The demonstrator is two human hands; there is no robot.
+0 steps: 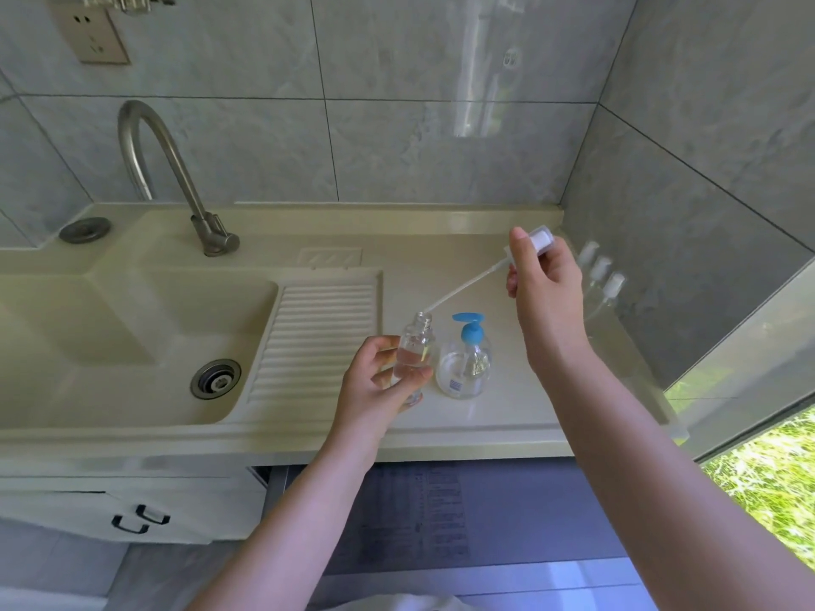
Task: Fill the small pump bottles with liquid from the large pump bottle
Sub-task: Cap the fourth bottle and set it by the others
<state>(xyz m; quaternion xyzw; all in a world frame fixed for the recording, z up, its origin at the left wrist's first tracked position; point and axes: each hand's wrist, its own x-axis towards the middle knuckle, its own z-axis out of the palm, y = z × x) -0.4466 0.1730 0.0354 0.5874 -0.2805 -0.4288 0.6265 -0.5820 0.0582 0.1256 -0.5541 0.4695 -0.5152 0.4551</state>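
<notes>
Head view: only one camera here, looking down at a cream counter (507,416) with a sink (110,346) on the left side.

Left hand (379,385): fingers and thumb curled round a small clear bottle (414,350), grasping it at the lower body. The bottle is tilted a little, its base right at the counter — can't tell if it's actually resting there. Neck is uncapped and there's some clear liquid inside.

Right hand (544,284): raised up and to the right of the left-hand grip, pinching a white pump head (536,240) between thumb and fingers. So it's clenched on the pump, not loose.

Dip tube (463,291): long white tube running down-left from the pump head, its tip right at the small bottle's open mouth — at the rim, can't say whether it's in yet.

Large pump bottle (465,368): clear, blue pump on top, standing upright on the counter just right of the held bottle, below the right hand. Some clear liquid low down in it, label on the front.

Other small bottles (602,275): three with white pumps, lined up against the right wall behind the right hand, partly hidden by it.

Washboard ridges (317,337): just left of the left-hand grip, between it and the sink basin.

Faucet (176,178): well off to the upper left.
</notes>
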